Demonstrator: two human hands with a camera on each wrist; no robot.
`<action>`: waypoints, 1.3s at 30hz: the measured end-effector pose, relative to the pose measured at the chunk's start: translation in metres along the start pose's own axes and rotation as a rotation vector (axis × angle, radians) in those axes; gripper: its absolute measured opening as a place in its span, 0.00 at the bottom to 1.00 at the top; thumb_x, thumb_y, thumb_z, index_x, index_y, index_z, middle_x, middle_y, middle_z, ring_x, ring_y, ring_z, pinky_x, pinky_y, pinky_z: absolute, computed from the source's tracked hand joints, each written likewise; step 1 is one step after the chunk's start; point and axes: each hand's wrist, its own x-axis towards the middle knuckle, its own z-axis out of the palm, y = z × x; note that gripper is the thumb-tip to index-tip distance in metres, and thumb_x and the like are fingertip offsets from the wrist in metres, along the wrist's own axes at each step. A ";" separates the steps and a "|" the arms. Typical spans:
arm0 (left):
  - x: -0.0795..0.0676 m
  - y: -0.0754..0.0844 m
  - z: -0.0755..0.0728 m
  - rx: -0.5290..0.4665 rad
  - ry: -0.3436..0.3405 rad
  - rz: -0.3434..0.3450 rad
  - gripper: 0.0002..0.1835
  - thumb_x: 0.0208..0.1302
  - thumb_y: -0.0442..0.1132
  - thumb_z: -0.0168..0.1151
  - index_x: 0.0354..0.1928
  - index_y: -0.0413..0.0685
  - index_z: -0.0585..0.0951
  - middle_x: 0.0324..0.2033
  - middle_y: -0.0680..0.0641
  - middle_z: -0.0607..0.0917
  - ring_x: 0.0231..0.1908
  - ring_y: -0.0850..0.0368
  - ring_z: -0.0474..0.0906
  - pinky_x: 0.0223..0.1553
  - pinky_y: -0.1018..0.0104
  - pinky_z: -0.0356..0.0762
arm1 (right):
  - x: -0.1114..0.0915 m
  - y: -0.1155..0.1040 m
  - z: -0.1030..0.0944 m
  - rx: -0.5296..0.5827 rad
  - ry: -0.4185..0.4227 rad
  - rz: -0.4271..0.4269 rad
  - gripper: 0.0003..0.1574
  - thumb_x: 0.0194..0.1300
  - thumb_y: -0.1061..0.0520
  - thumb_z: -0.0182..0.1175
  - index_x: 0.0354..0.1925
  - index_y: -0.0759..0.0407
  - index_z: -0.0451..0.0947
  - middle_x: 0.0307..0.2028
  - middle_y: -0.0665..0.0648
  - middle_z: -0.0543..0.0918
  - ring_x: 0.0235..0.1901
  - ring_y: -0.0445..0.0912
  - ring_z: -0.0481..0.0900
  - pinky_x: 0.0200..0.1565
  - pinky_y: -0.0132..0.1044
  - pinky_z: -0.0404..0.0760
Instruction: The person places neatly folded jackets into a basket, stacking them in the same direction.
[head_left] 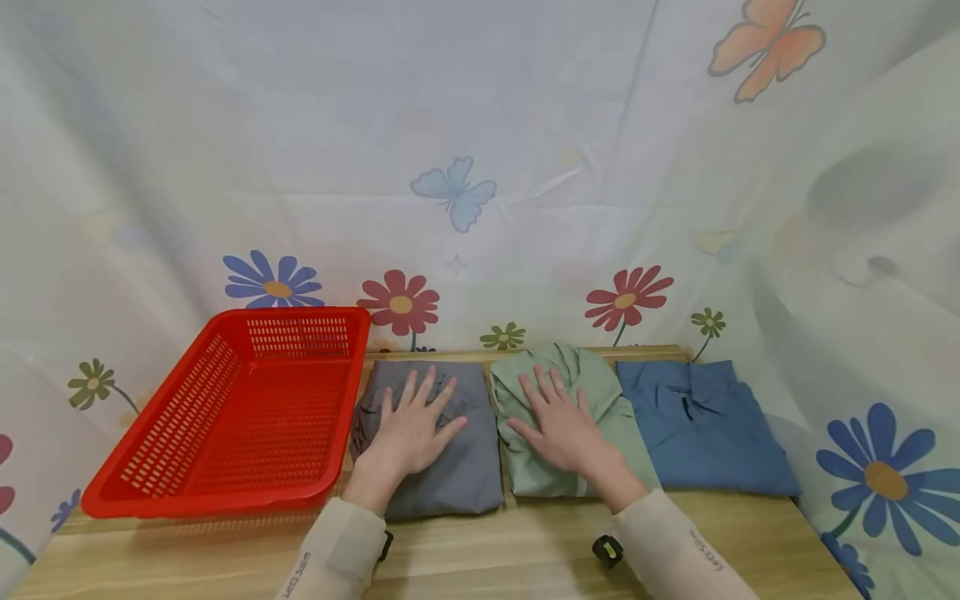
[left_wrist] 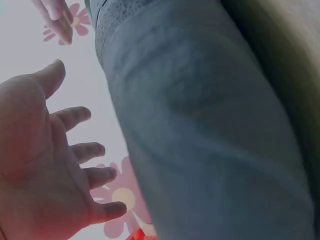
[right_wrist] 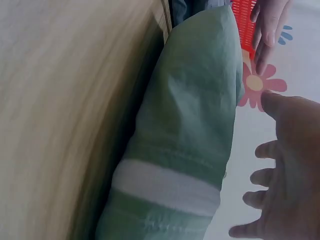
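Three folded pieces of clothing lie side by side on the wooden table. My left hand [head_left: 411, 432] is palm down over the grey folded garment [head_left: 468, 467], its fingers spread. My right hand [head_left: 561, 423] is likewise spread over the green folded garment [head_left: 622, 425], which has a pale band [right_wrist: 165, 185] along its near side. Both wrist views show a gap between palm and cloth, with nothing held. To the right lies a blue folded garment [head_left: 712, 442] with a small dark slit near its top.
At the left a red plastic basket [head_left: 352, 400] with slotted walls stands on the wooden table [head_left: 525, 542]; I see nothing inside it. A white curtain [head_left: 525, 108] printed with flowers and butterflies hangs behind and at both sides.
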 end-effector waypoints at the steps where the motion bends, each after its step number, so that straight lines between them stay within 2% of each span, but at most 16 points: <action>1: 0.001 0.000 0.001 -0.019 -0.002 -0.002 0.39 0.75 0.64 0.52 0.81 0.56 0.60 0.80 0.39 0.50 0.78 0.34 0.42 0.69 0.25 0.40 | 0.000 0.001 -0.001 0.008 0.012 -0.007 0.48 0.77 0.34 0.52 0.81 0.56 0.52 0.80 0.64 0.49 0.78 0.62 0.45 0.69 0.72 0.50; 4: 0.002 0.002 0.003 -0.093 0.008 -0.004 0.37 0.74 0.61 0.56 0.78 0.53 0.66 0.78 0.36 0.56 0.76 0.33 0.50 0.67 0.23 0.47 | -0.002 0.004 -0.004 0.035 0.067 -0.031 0.45 0.76 0.40 0.58 0.78 0.62 0.58 0.76 0.69 0.59 0.74 0.64 0.58 0.68 0.66 0.61; 8: 0.006 0.005 0.010 -0.199 0.064 -0.016 0.31 0.74 0.54 0.60 0.72 0.47 0.73 0.72 0.35 0.67 0.71 0.33 0.61 0.63 0.26 0.58 | -0.005 0.011 -0.007 0.037 0.185 -0.058 0.37 0.73 0.49 0.65 0.70 0.67 0.69 0.64 0.70 0.75 0.61 0.63 0.76 0.56 0.58 0.78; 11: 0.009 0.010 0.013 -0.281 0.129 -0.016 0.26 0.73 0.49 0.63 0.66 0.43 0.78 0.65 0.35 0.74 0.65 0.35 0.69 0.61 0.30 0.65 | -0.008 0.020 -0.010 0.065 0.265 -0.048 0.28 0.70 0.53 0.67 0.62 0.67 0.76 0.56 0.67 0.81 0.52 0.61 0.81 0.48 0.56 0.82; 15: 0.014 0.018 0.015 -0.408 0.170 -0.009 0.20 0.73 0.43 0.64 0.60 0.38 0.81 0.57 0.37 0.79 0.59 0.38 0.75 0.58 0.38 0.72 | -0.010 0.038 -0.017 0.136 0.289 0.024 0.23 0.71 0.54 0.65 0.57 0.67 0.79 0.53 0.67 0.82 0.49 0.61 0.82 0.46 0.56 0.82; 18: 0.019 0.024 0.018 -0.494 0.154 0.001 0.20 0.74 0.42 0.63 0.60 0.36 0.81 0.54 0.38 0.80 0.56 0.40 0.77 0.56 0.43 0.75 | -0.013 0.054 -0.026 0.170 0.267 0.116 0.26 0.73 0.53 0.63 0.60 0.69 0.76 0.56 0.69 0.80 0.53 0.62 0.79 0.51 0.58 0.79; 21: 0.024 0.032 0.019 -0.584 0.104 -0.011 0.21 0.75 0.43 0.61 0.62 0.36 0.79 0.56 0.39 0.80 0.55 0.42 0.78 0.55 0.45 0.77 | -0.017 0.070 -0.034 0.200 0.223 0.208 0.31 0.74 0.52 0.60 0.65 0.72 0.70 0.59 0.73 0.76 0.58 0.66 0.75 0.55 0.62 0.76; 25: 0.029 0.045 0.021 -0.733 -0.001 -0.071 0.26 0.76 0.46 0.59 0.68 0.36 0.75 0.61 0.38 0.78 0.58 0.42 0.77 0.56 0.45 0.77 | -0.019 0.092 -0.038 0.263 0.131 0.295 0.38 0.77 0.52 0.55 0.69 0.80 0.60 0.63 0.80 0.70 0.61 0.71 0.71 0.57 0.63 0.73; 29: 0.033 0.056 0.021 -0.887 -0.087 -0.128 0.30 0.77 0.46 0.57 0.72 0.35 0.69 0.66 0.35 0.75 0.63 0.39 0.73 0.61 0.44 0.73 | -0.018 0.109 -0.042 0.355 0.010 0.368 0.39 0.80 0.50 0.49 0.70 0.82 0.55 0.63 0.83 0.68 0.61 0.73 0.70 0.56 0.62 0.75; 34: 0.039 0.064 0.022 -1.102 -0.157 -0.226 0.32 0.77 0.43 0.56 0.75 0.33 0.64 0.71 0.32 0.67 0.64 0.37 0.73 0.60 0.45 0.75 | -0.017 0.118 -0.047 0.431 -0.086 0.454 0.37 0.81 0.50 0.45 0.69 0.81 0.58 0.64 0.82 0.67 0.61 0.71 0.70 0.56 0.61 0.75; 39: 0.046 0.066 0.024 -1.181 -0.181 -0.293 0.34 0.78 0.41 0.54 0.76 0.30 0.58 0.72 0.30 0.65 0.65 0.35 0.71 0.62 0.47 0.74 | -0.015 0.123 -0.047 0.429 -0.117 0.487 0.34 0.81 0.52 0.46 0.66 0.82 0.64 0.61 0.80 0.71 0.56 0.68 0.74 0.52 0.57 0.78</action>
